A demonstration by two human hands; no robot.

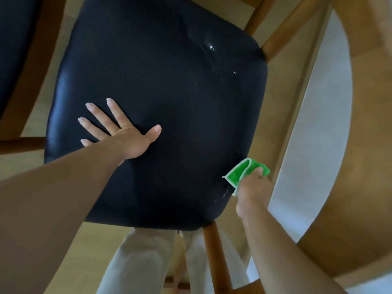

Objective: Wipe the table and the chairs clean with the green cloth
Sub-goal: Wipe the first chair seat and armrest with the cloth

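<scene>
A: Where is the folded green microfibre cloth with the pale stitched border (246,171)?

B: At about four o'clock from the middle of the square black leather-look chair seat (157,98), right on its edge. The right hand (253,188) has it bunched up, fingers curled round the fold, thumb on top.

A: And the left hand (125,134)?

B: Flat on the seat toward eight o'clock, fingers straight and spread apart, holding nothing. I'd guess it is steadying the chair.

A: How will the cloth handle?

B: Light, soft and limp, I'd say. It folds over itself, so gripping it as a wad, as now, seems the best hold; pinched by one corner it would likely just trail.

A: What about the seat surface?

B: Smooth, faintly glossy, padded, with rounded corners. It dimples and creases toward one o'clock, where pale specks and a shiny smear (209,46) sit. A few more specks lie near the cloth. Smooth upholstery should let the cloth slide easily, though the creases may trap dirt.

A: Anything else around?

B: Warm brown wooden chair legs (214,251) and rails, light wooden floor (38,166), and the curved wooden table (364,187) at three o'clock.
</scene>
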